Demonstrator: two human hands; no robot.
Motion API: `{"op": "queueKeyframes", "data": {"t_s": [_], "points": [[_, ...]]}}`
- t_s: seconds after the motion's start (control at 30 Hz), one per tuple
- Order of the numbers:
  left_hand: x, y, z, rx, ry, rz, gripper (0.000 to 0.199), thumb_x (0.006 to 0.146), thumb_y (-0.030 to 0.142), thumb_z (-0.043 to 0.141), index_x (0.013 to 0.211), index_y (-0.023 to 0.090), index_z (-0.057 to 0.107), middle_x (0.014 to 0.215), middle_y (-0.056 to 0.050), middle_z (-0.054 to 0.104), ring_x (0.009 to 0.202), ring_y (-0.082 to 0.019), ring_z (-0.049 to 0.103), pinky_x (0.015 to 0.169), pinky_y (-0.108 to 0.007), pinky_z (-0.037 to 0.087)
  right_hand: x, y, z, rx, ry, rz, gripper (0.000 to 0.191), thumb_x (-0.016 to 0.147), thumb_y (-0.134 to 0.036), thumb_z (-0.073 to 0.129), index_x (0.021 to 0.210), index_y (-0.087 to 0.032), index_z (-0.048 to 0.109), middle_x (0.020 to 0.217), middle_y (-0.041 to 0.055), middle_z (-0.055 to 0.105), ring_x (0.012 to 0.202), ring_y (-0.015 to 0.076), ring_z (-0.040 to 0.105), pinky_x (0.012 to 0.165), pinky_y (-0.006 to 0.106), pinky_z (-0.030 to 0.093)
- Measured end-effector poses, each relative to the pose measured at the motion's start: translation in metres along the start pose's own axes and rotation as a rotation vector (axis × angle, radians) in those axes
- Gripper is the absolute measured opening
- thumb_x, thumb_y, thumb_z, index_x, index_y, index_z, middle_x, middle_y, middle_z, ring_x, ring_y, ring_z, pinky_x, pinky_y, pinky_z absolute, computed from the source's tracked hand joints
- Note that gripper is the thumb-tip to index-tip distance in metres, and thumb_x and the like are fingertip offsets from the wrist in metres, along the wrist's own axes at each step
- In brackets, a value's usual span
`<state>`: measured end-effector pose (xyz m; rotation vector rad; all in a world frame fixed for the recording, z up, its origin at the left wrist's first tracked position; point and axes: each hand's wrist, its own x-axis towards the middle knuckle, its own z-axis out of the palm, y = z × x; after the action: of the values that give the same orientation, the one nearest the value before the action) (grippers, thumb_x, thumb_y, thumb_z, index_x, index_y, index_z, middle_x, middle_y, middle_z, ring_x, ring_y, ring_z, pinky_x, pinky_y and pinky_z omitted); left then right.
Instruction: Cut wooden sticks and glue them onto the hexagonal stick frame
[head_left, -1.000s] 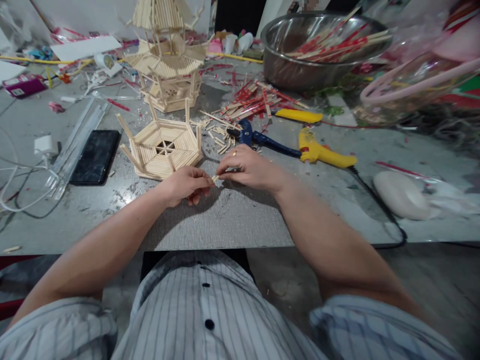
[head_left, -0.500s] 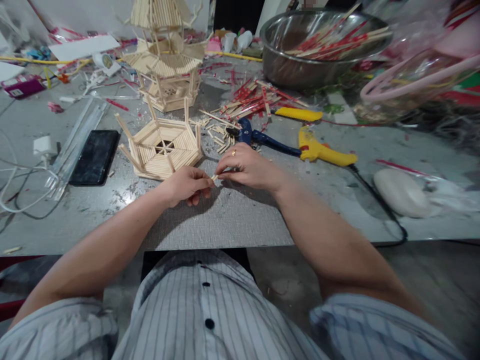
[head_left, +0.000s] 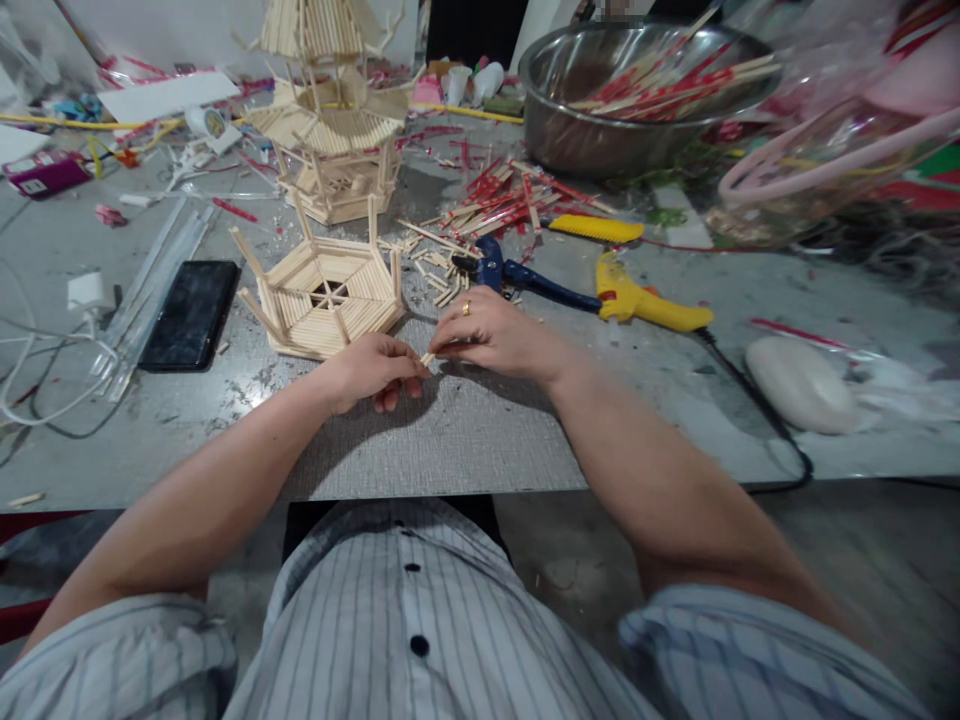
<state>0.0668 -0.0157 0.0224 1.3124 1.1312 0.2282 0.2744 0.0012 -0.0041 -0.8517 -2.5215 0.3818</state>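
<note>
Between the fingertips of both hands are short wooden stick pieces (head_left: 427,359), small and pale; how many cannot be made out. My left hand (head_left: 379,372) pinches them from the left, my right hand (head_left: 491,335), with a ring on one finger, from the right. Just behind my left hand lies a six-sided wooden stick frame (head_left: 330,300) with several upright posts and a hole at its centre. Beyond my right hand are a heap of cut stick pieces (head_left: 439,272) and a blue-handled cutter (head_left: 525,275).
A tall stick pagoda (head_left: 337,130) stands at the back. Right of it are red-wrapped chopsticks (head_left: 502,195), a steel bowl (head_left: 570,130) and a yellow glue gun (head_left: 652,305) with a black cord. A phone (head_left: 189,315) and white cables (head_left: 105,350) lie left.
Both hands stay almost in place, still pinching the stick pieces. The pieces have turned slightly between the fingertips. Nothing else has visibly moved.
</note>
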Motion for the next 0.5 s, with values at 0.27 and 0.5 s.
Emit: {"op": "queueKeyframes", "data": {"t_s": [0.27, 0.5], "points": [[-0.0012, 0.0007, -0.0011, 0.002, -0.023, -0.016, 0.015, 0.083, 0.011, 0.053, 0.076, 0.011, 0.065, 0.057, 0.001, 0.064, 0.033, -0.005, 0.048, 0.036, -0.018, 0.035, -0.0012, 0.0005, 0.0023, -0.006, -0.012, 0.023, 0.021, 0.09, -0.03, 0.056, 0.098, -0.027, 0.076, 0.09, 0.0053, 0.071, 0.09, 0.0197, 0.06, 0.089, 0.041, 0.036], [-0.0004, 0.0009, -0.0028, 0.003, -0.038, -0.025, 0.016, 0.084, 0.015, 0.053, 0.078, 0.009, 0.067, 0.059, -0.002, 0.066, 0.033, -0.005, 0.049, 0.038, -0.019, 0.037, 0.0, 0.001, 0.0029, -0.008, -0.029, 0.008, 0.019, 0.088, -0.029, 0.058, 0.091, -0.028, 0.077, 0.086, 0.0048, 0.07, 0.084, 0.0184, 0.058, 0.086, 0.04, 0.036]]}}
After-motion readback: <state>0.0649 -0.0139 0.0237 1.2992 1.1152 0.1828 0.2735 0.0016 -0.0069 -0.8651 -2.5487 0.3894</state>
